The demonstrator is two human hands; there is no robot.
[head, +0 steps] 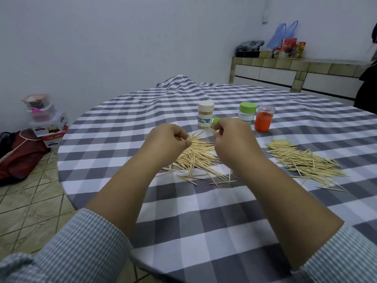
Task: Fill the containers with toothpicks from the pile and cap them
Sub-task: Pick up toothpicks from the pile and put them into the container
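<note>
1. Here, a round table under a grey-and-white checked cloth carries two heaps of pale wooden toothpicks: a central pile under the hands and a second pile to the right.
2. The left hand has its fingers curled around a fanned bunch of toothpicks, thumb pressed on top.
3. The right hand pinches a few toothpicks at its fingertips, just above the central pile.
4. Beyond the hands stands a clear cylindrical container, uncapped and packed full of upright toothpicks.
5. A loose green cap lies just to its right, partly hidden by the right hand.
6. Further right is a clear container with a green lid, capped; what is inside I cannot tell.
7. Touching it on the right is a clear container with orange contents, open at the top.
</note>
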